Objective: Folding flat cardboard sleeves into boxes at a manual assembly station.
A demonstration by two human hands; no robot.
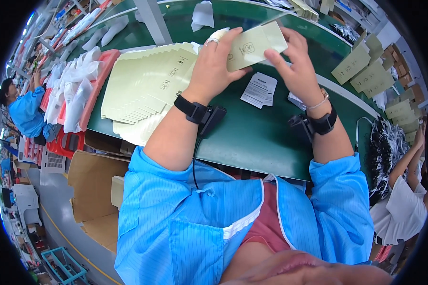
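Observation:
Above the table I hold a pale yellow-green carton (257,46) with printed symbols, tilted up to the right. My left hand (215,66) is closed around its left end, the thumb stretched beneath its lower edge. At the other end, my right hand (294,64) grips it, thumb on the front face and fingers behind the upper edge. The fingertips behind the carton are hidden. Below it lie a few white printed leaflets (260,90). More white paper (297,100) shows partly beneath my right wrist. Left of my left hand, a fanned stack of flat, matching cartons (142,83) covers the tabletop.
The green table (252,142) carries a pink tray (110,66) of white-wrapped items at left. An open cardboard box (97,190) stands below. A metal post (153,21) rises at the back. Standing cartons (352,66) and shredded filler (383,152) are at right. Co-workers appear on both sides.

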